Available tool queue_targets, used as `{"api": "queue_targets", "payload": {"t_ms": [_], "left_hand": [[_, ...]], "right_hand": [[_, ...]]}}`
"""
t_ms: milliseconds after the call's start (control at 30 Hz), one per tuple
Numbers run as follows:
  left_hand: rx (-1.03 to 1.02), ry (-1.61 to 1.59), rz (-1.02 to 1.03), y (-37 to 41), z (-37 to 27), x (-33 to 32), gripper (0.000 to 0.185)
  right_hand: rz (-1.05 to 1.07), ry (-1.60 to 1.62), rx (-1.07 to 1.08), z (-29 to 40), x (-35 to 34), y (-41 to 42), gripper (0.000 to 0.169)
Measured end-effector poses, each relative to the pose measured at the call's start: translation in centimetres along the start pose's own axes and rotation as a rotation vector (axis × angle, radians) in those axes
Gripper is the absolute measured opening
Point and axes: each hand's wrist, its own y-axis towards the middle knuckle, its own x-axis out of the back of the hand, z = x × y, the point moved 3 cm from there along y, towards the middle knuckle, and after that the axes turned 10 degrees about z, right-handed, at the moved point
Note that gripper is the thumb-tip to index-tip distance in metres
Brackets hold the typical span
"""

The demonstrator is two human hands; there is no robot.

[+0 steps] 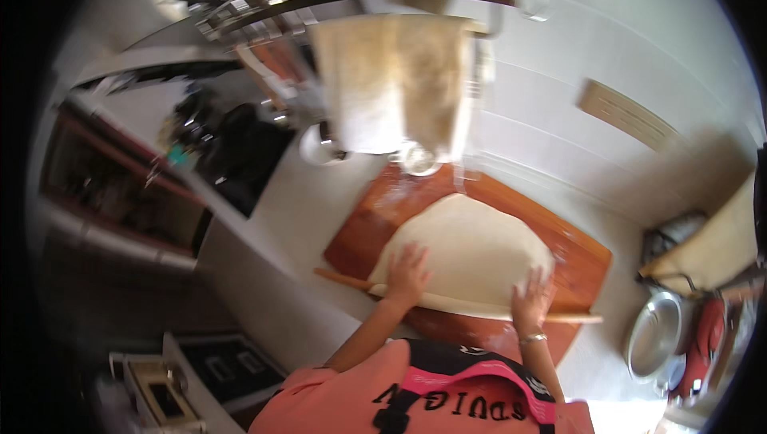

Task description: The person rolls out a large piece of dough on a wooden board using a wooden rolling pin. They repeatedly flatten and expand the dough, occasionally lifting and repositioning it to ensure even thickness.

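Observation:
A wide sheet of pale dough (470, 248) lies over a reddish-brown wooden board (581, 260). Its near edge is wrapped around a long wooden rolling pin (576, 318), whose bare ends stick out on both sides. My left hand (408, 273) rests flat on the dough near the left part of the pin, fingers spread. Towards the right end of the pin, my right hand (532, 299) also lies palm down on the dough, fingers pointing away from me and slightly blurred. A bracelet is on the right wrist. Neither hand is closed around anything.
A small white bowl (418, 160) stands at the board's far corner, below a hanging towel (389, 80). To the left are a white container (320, 145) and a dark stovetop (239, 152). A metal basin (655, 337) stands on the right. Flour dusts the board.

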Motion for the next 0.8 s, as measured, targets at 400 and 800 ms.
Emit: {"api": "queue_targets", "payload": {"t_ms": [400, 800], "left_hand": [[-0.009, 0.018, 0.054, 0.4, -0.3, -1.0, 0.056], [-0.204, 0.003, -0.115, 0.5, -0.7, -2.9, 0.052]], "right_hand": [[0.028, 0.132, 0.053, 1.7, 2.6, -0.1, 0.065], [-0.084, 0.118, 0.162, 0.6, 0.5, -1.6, 0.061]]}}
